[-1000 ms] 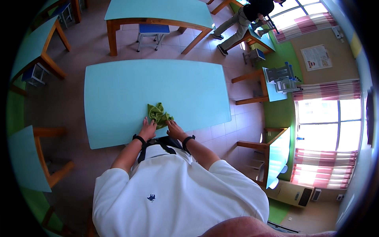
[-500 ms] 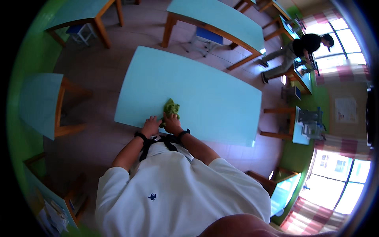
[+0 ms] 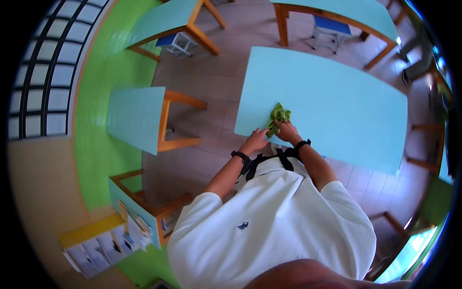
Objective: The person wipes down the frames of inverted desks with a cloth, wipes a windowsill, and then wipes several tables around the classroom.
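A crumpled green cloth [image 3: 280, 113] lies near the front left edge of the light blue tabletop [image 3: 332, 103]. My right hand [image 3: 288, 132] is closed on the near part of it, with the bulk bunched up beyond the fingers. On its left, my left hand [image 3: 256, 140] sits at the table's near edge, fingers closed at the cloth's trailing end. Its fingertips are small here, but they seem to pinch that end. Black bands circle both wrists.
To my left stands another blue-topped table [image 3: 135, 115] with wooden legs. Further tables and blue stools [image 3: 332, 26] are beyond. A yellow-topped rack [image 3: 96, 243] with papers is at the lower left. A person's legs [image 3: 418, 55] show at the far right.
The view has swung left, bringing in the green wall, barred window and rack. Both hands stay on the cloth near the same table edge; the person by the windows is now mostly out of view.
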A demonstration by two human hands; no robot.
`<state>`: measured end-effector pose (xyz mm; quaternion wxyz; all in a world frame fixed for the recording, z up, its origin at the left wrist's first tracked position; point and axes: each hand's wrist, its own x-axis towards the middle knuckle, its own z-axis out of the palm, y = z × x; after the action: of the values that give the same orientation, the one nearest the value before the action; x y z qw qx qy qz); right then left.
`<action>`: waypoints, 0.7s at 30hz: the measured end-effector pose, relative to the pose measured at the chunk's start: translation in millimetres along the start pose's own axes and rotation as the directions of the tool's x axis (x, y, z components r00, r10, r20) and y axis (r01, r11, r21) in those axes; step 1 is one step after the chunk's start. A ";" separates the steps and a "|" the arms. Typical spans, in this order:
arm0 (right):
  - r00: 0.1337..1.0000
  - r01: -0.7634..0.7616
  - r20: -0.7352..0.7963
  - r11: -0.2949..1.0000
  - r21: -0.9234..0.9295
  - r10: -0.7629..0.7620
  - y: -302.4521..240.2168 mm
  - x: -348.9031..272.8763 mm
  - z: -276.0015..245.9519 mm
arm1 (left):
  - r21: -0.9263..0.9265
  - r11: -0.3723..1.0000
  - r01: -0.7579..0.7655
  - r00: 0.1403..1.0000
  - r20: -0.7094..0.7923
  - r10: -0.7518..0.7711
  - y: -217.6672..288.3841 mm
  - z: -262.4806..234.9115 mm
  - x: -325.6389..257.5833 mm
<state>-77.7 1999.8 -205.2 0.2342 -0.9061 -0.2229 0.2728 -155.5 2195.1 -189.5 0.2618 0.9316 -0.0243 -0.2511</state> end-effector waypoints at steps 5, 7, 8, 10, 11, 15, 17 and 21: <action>0.965 -0.144 -0.195 0.977 0.155 0.173 46.7 -45.4 -12.6 | 0.086 0.980 -0.182 0.961 0.227 0.159 39.4 3.0 38.2; 0.927 -0.241 -0.241 0.949 0.202 0.286 65.6 -65.1 -14.0 | 0.036 0.959 -0.281 0.910 0.326 0.254 61.4 7.1 53.0; 0.898 -0.277 -0.282 0.932 0.235 0.338 79.4 -81.8 -14.7 | -0.030 0.943 -0.330 0.871 0.375 0.317 77.4 13.2 60.1; 0.835 -0.330 -0.340 0.888 0.320 0.433 107.5 -117.7 -13.8 | -0.015 0.918 -0.395 0.802 0.482 0.353 114.3 27.7 71.7; 0.786 -0.341 -0.386 0.859 0.382 0.483 121.2 -135.1 -11.9 | 0.003 0.895 -0.445 0.757 0.535 0.375 133.8 33.5 75.2; 0.556 -0.448 -0.501 0.746 0.493 0.664 177.2 -202.9 -1.9 | 0.043 0.799 -0.600 0.661 0.589 0.464 211.9 65.1 84.0; 0.418 -0.526 -0.532 0.674 0.519 0.736 201.0 -229.7 -8.2 | 0.091 0.712 -0.697 0.629 0.554 0.545 238.5 77.4 95.7; 0.287 -0.618 -0.528 0.575 0.536 0.799 245.6 -272.1 -15.2 | 0.265 0.793 -0.549 0.814 0.384 0.435 253.2 77.4 117.8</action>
<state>-205.4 1656.2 -222.0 0.2562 -0.9003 0.3517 -0.0131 -68.1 1919.2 -173.6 0.1344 0.8740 -0.3545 -0.3039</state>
